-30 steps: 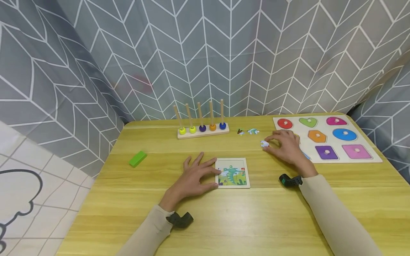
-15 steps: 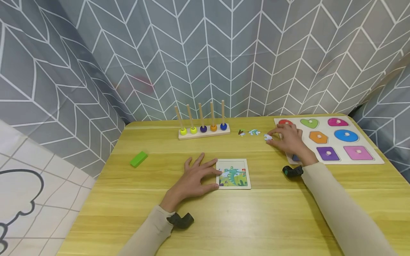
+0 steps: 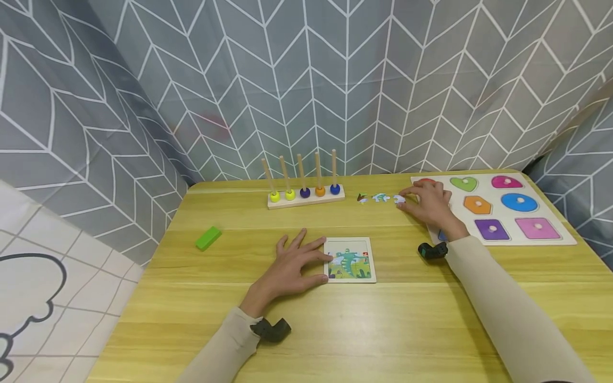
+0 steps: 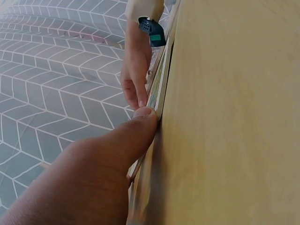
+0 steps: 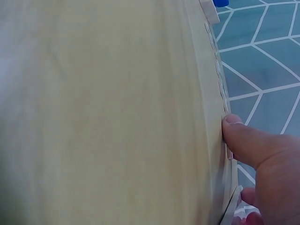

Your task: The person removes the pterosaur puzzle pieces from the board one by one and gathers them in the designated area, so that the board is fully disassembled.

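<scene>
**Third loose piece slid up beside the other two**

Going from the left: the small green rectangular block lies by the table's left edge, in the same spot as a second ago, and the wooden peg rack with five coloured beads at the back has not shifted either.

My left hand has not moved. It lies flat on the yellow wooden table, fingers spread and straight, with the fingertips and thumb against the left edge of the small wooden-framed dinosaur jigsaw tray, steadying it without gripping anything. The left wrist view shows my thumb pressed along that frame's edge.

The change is further right. A second ago the small pale blue-and-white jigsaw piece sat nearer me on the table, at my fingertips. My right hand has since pushed it away from me, and it now lies in a row just beside the two other loose jigsaw pieces at the back. My right fingers are lightly bent with their tips touching that piece; I cannot tell whether they pinch it or only press on it. The hand partly covers the white shape-sorting board with coloured knobbed pieces.

I judge that the loose pieces are now gathered together, well apart from the tray.
</scene>
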`<state>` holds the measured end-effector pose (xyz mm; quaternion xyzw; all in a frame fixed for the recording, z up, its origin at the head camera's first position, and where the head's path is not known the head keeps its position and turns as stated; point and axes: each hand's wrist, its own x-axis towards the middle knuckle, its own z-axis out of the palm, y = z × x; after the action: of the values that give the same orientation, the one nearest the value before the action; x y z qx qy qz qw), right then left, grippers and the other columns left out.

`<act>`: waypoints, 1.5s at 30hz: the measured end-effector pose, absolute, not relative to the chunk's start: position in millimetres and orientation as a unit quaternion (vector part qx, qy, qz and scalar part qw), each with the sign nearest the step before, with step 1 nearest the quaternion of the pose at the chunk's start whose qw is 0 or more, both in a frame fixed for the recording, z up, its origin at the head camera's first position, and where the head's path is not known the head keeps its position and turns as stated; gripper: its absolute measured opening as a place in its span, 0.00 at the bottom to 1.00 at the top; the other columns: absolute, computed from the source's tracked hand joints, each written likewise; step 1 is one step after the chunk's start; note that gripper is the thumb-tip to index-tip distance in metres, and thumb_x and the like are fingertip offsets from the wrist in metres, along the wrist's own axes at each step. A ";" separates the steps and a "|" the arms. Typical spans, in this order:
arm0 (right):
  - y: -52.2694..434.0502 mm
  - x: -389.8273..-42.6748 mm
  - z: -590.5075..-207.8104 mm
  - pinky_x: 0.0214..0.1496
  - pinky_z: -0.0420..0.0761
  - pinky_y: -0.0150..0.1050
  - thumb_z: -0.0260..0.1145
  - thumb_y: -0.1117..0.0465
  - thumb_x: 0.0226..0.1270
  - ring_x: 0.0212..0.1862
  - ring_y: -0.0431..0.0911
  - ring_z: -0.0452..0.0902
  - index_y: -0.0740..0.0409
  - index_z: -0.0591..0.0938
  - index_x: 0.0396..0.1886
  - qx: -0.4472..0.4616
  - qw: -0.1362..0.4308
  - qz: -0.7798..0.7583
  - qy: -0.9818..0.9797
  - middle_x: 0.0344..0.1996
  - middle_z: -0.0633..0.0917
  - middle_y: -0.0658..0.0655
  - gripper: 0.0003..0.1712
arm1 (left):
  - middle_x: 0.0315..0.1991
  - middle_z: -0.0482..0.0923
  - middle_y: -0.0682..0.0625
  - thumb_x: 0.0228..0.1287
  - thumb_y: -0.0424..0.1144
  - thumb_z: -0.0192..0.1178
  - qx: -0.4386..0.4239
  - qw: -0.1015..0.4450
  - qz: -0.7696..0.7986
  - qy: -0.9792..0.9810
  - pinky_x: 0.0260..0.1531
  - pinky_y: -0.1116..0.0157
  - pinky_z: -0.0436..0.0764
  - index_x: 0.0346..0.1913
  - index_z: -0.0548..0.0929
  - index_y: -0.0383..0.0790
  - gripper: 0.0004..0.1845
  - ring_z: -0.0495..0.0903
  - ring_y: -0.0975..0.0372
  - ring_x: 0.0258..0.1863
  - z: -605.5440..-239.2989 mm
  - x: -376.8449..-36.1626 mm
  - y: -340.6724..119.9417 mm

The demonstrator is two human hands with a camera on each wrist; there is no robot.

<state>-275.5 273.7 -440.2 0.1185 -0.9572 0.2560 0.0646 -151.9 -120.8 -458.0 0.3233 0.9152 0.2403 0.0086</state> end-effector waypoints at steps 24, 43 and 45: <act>275.0 -278.7 -443.6 0.55 0.47 0.68 0.66 0.48 0.72 0.69 0.73 0.48 0.58 0.83 0.60 0.110 0.069 0.275 -0.953 0.70 0.66 0.74 0.24 | 0.79 0.61 0.58 0.67 0.62 0.61 0.322 0.012 0.236 0.917 0.74 0.32 0.36 0.63 0.81 0.67 0.22 0.45 0.44 0.83 -458.7 -151.2 -120.7; 270.7 -261.5 -444.2 0.65 0.48 0.72 0.61 0.54 0.78 0.70 0.73 0.54 0.62 0.80 0.64 0.112 0.111 0.371 -0.915 0.65 0.77 0.73 0.23 | 0.79 0.61 0.59 0.67 0.61 0.62 0.323 0.008 0.241 0.915 0.74 0.32 0.36 0.62 0.81 0.67 0.22 0.45 0.44 0.83 -459.0 -151.2 -120.7; 269.4 -259.8 -445.1 0.65 0.48 0.73 0.61 0.56 0.78 0.70 0.73 0.54 0.64 0.79 0.64 0.115 0.120 0.381 -0.909 0.64 0.77 0.74 0.23 | 0.79 0.61 0.59 0.67 0.61 0.62 0.325 0.007 0.243 0.914 0.73 0.32 0.36 0.62 0.81 0.67 0.22 0.45 0.43 0.83 -458.8 -151.5 -120.7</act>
<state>-259.8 269.4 -445.1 0.1154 -0.9094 0.3810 0.1204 -151.5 -120.7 -458.8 0.3251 0.9140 0.2427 0.0067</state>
